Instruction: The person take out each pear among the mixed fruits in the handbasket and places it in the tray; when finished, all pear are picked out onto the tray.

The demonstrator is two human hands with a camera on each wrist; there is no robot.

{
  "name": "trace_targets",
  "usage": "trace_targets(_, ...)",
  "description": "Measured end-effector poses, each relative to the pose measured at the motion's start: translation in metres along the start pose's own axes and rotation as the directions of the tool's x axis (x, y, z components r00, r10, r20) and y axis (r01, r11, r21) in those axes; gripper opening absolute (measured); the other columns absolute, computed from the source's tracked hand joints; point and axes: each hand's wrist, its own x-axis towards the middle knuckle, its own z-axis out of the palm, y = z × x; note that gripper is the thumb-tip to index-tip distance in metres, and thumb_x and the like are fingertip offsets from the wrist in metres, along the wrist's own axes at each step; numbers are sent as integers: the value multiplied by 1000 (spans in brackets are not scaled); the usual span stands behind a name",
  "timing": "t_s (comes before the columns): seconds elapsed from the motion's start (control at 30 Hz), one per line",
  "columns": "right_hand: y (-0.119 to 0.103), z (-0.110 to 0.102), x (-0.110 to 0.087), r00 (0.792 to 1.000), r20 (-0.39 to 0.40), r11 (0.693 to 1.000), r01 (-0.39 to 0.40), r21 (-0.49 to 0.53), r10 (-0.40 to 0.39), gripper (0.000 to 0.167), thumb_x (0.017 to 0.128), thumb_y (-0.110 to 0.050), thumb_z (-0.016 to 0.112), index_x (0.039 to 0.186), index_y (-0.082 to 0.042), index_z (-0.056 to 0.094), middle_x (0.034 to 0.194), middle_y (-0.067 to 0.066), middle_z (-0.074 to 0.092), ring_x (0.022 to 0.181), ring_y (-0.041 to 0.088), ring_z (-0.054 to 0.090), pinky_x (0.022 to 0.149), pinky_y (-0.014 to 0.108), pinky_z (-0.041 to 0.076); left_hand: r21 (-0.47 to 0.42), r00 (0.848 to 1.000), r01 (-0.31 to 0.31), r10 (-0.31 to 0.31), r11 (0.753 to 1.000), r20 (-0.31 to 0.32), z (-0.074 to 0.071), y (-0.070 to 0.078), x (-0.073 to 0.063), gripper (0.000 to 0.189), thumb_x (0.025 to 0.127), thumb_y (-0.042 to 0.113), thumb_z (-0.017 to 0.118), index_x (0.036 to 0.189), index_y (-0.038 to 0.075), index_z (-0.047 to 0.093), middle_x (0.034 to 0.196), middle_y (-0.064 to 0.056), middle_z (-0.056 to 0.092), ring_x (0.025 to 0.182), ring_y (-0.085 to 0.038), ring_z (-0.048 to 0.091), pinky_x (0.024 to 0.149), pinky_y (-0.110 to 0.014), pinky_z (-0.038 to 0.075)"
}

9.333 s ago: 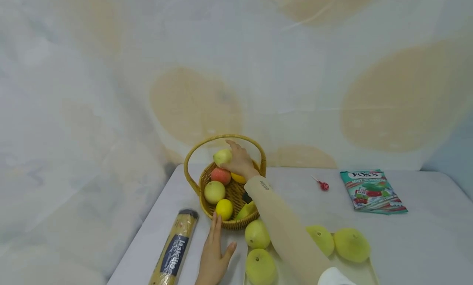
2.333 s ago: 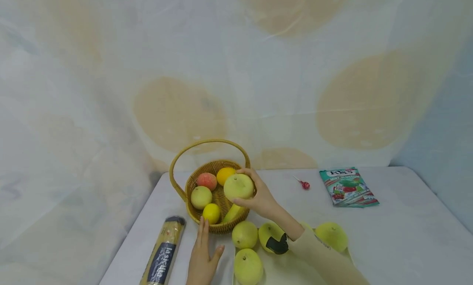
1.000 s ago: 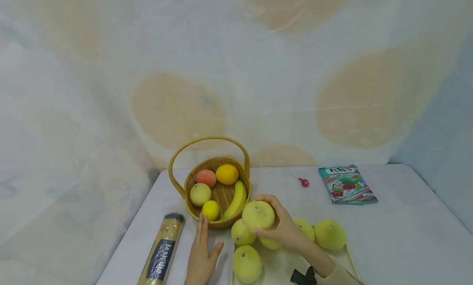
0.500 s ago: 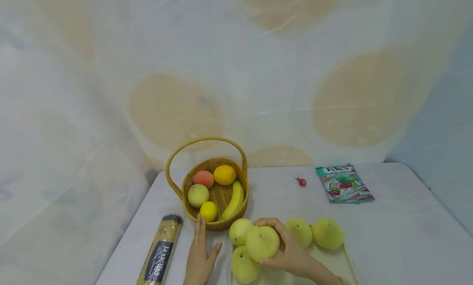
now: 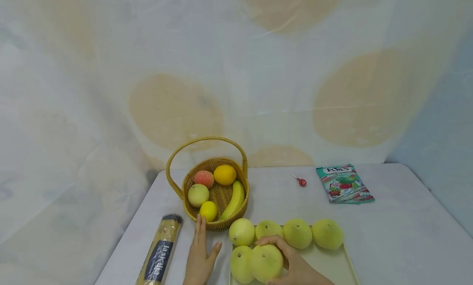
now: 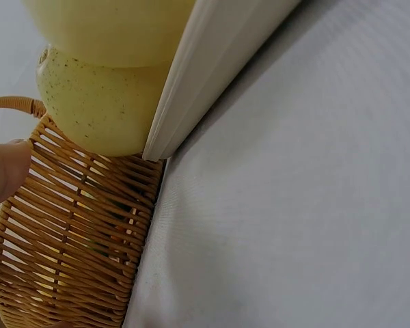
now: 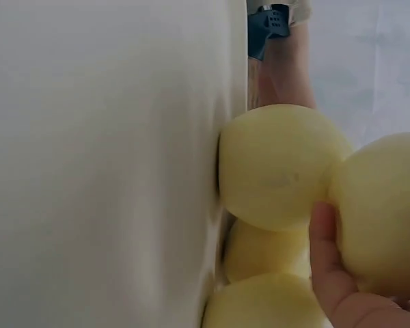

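My right hand (image 5: 295, 265) grips a round yellow-green fruit (image 5: 267, 263) low over the left part of a cream tray (image 5: 327, 262). In the right wrist view, the held fruit (image 7: 386, 212) overlaps a neighbouring one (image 7: 280, 167). Another such fruit (image 5: 241, 265) sits directly left of it, and several more, including one at the corner (image 5: 242, 232), line the tray's far edge. My left hand (image 5: 200, 256) has its fingers extended, fingertips at the near rim of a wicker basket (image 5: 221, 226). Its thumb (image 6: 7, 169) shows beside the basket in the left wrist view.
The basket's tall handle (image 5: 206, 139) arches over a lemon (image 5: 208, 211), a banana (image 5: 234, 201), a reddish fruit (image 5: 204, 178), an orange-yellow fruit (image 5: 224, 175) and a pale green one (image 5: 198, 195). Packaged spaghetti (image 5: 159, 252) lies left; a lollipop (image 5: 302, 182) and candy bag (image 5: 345, 184) lie behind the tray.
Earlier my right hand held a similar fruit at the basket. Since then it has carried the fruit toward me, over the tray, and lowered it beside the left one. My left hand stayed at the rim.
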Motion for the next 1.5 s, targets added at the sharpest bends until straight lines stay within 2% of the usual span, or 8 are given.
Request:
trace_targets(0.17, 1, -4, -6, 996, -16, 996, -83, -26, 83, 63, 81, -4, 75, 135, -6, 41, 141, 28, 39, 129, -1, 43, 106, 12, 34, 1, 1000, 4, -4, 1000, 6, -2, 2, 0, 84, 92, 31, 65, 156, 10, 14, 164, -13, 10, 139, -48, 32, 104, -66, 36)
trace_targets(0.57, 4, -10, -9, 976, 0, 969, -214, -123, 216, 59, 83, -14, 76, 134, -13, 45, 144, 21, 43, 127, -2, 44, 103, 12, 32, -14, 1000, 16, -16, 1000, 16, -3, 2, 0, 85, 92, 31, 65, 156, 9, 14, 164, -15, 11, 141, -47, 29, 106, -68, 33)
trace_targets(0.97, 11, -17, -12, 937, 80, 939, -334, -84, 341, 59, 88, -19, 72, 138, -13, 41, 158, 9, 31, 133, -10, 32, 102, 9, 27, -25, 1000, 10, -9, 1000, 10, -3, 3, 0, 85, 92, 30, 66, 156, 9, 15, 163, -17, 13, 141, -47, 29, 105, -68, 33)
trace_targets(1.13, 3, -19, -15, 901, 86, 898, -410, -159, 426, 56, 92, -27, 66, 141, -24, 41, 158, -6, 31, 145, 15, 23, 118, 51, 21, -19, 1000, -2, 2, 1000, 8, -3, 3, -1, 84, 92, 30, 65, 156, 9, 14, 162, -18, 13, 140, -48, 29, 104, -69, 34)
trace_targets(1.2, 0, -21, -16, 892, 98, 893, -427, -143, 442, 56, 92, -27, 66, 142, -24, 41, 158, -4, 31, 147, 30, 18, 109, 73, 18, -15, 1000, -6, 6, 1000, 7, -3, 2, -1, 85, 92, 30, 65, 156, 10, 13, 162, -18, 13, 140, -49, 29, 104, -69, 33)
trace_targets(1.27, -2, -23, -18, 896, 126, 903, -412, -124, 426, 55, 94, -25, 63, 144, -22, 41, 160, 2, 28, 147, 34, 17, 102, 79, 21, -12, 1000, -11, 11, 1000, 1, -3, 2, -1, 85, 92, 29, 65, 156, 10, 13, 162, -18, 13, 140, -49, 29, 104, -69, 34)
trace_targets(1.4, -4, -27, -21, 932, 179, 945, -289, -156, 315, 54, 97, -18, 57, 148, -15, 39, 161, 12, 25, 142, 5, 29, 97, 50, 47, -11, 1000, -25, 24, 1000, -14, -2, 1, -1, 85, 92, 29, 66, 156, 10, 14, 163, -17, 13, 139, -49, 30, 104, -69, 34)
trace_targets(1.5, -7, -29, -23, 959, 182, 960, -174, -221, 216, 52, 97, -17, 57, 146, -15, 41, 158, 14, 29, 131, -10, 36, 85, 27, 51, -17, 999, -32, 32, 999, -19, -1, 1, -1, 85, 91, 28, 66, 156, 9, 15, 163, -17, 12, 140, -48, 30, 104, -68, 34)
